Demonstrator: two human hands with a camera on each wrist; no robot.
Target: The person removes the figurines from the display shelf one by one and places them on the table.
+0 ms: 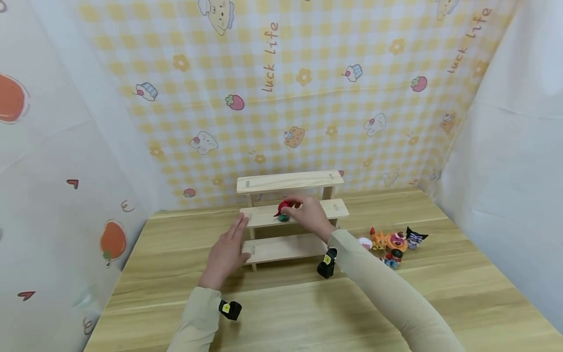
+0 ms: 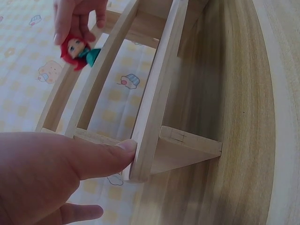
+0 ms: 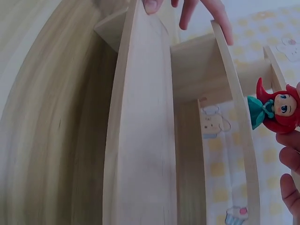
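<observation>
Left hand (image 1: 226,252) lies flat, fingers straight against the wooden shelf (image 1: 290,216); right hand (image 1: 308,211) pinches a red-haired figurine (image 1: 283,209), seemingly touching the middle tier.

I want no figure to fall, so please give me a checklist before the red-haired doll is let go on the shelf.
1. Right hand grips the red-haired doll: ok.
2. Doll over the middle step of the wooden stepped shelf: ok.
3. Doll's base resting flat: cannot tell.
4. Left hand steadies the shelf's left end, fingers against the edge: ok.
5. Other figures lie apart on the table: ok.
</observation>
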